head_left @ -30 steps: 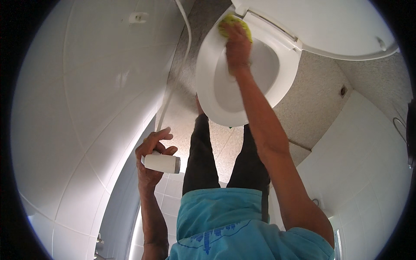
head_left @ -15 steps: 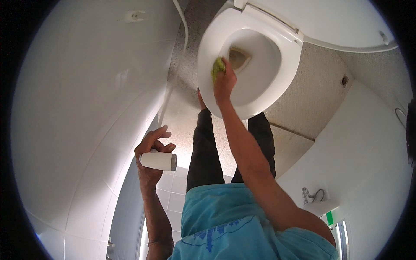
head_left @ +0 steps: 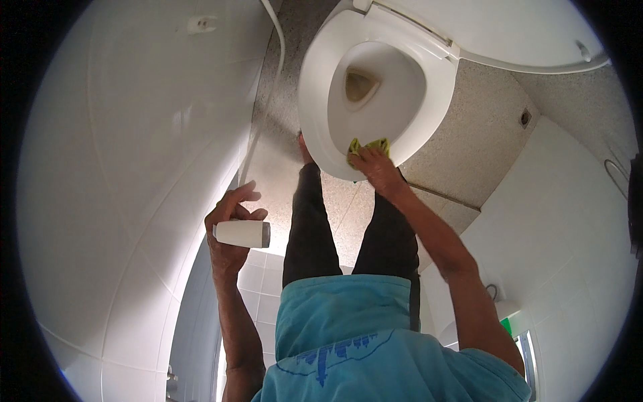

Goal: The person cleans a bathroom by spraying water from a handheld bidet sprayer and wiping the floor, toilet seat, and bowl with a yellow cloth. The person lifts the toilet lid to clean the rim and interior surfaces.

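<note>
My right hand (head_left: 380, 173) grips a yellow-green cloth (head_left: 380, 145). It presses the cloth against the front of the white toilet seat (head_left: 313, 100), at the edge of the bowl opening. Further back in the bowl (head_left: 392, 87), a little brownish-looking water (head_left: 360, 86) sits in the drain. Off to the left, my left hand (head_left: 228, 208) holds a white hand sprayer (head_left: 241, 234) with a grey end, which points to the right. The thumb and some fingers stick out past the sprayer, and a white hose (head_left: 280, 50) runs down toward that hand.
The raised toilet lid (head_left: 529, 30) leans back at the upper right. Speckled floor (head_left: 469, 141) surrounds the toilet, with a small drain (head_left: 525, 118) on the right. White tiled wall (head_left: 147, 134) stands close on the left. My legs (head_left: 311, 234) are right before the bowl.
My right hand has moved the cloth from the bowl's left inner side to the front of the seat. My left hand with the sprayer has shifted slightly up in the picture.
</note>
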`<state>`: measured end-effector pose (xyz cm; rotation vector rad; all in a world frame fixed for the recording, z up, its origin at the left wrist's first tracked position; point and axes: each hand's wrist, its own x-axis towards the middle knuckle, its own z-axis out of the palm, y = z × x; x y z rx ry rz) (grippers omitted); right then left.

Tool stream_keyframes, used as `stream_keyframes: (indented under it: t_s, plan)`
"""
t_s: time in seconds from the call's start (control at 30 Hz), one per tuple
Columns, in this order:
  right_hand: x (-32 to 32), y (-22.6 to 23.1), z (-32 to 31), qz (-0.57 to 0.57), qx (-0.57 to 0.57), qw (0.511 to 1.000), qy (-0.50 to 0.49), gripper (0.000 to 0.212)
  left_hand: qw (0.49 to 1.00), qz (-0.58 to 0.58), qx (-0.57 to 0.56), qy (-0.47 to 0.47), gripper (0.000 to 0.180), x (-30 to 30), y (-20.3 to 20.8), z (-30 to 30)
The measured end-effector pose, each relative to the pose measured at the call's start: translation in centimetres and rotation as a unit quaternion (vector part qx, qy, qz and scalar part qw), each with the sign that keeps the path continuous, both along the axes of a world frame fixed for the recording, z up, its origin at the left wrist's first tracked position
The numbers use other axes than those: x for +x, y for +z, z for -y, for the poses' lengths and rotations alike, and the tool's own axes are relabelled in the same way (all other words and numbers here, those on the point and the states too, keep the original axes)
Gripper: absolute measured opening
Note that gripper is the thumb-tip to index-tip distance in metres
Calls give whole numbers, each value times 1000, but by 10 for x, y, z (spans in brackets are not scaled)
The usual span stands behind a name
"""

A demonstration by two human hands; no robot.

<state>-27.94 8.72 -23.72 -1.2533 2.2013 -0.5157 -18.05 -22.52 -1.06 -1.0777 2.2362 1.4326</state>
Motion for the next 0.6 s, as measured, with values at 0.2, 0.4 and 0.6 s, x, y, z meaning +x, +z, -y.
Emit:
stream_keyframes:
  t_s: [0.2, 0.4, 0.6]
  plan:
    - [-99, -42, -80, 111, -11, 994, 20, 32, 1000, 23, 2, -7, 48, 1, 4, -2]
    - [-221, -14, -54, -203, 67, 976, 50, 38, 1000, 16, -7, -13, 47, 4, -5, -8]
    - [-96, -55, -99, 39, 15, 999, -35, 47, 1000, 15, 15, -14, 49, -1, -12, -18]
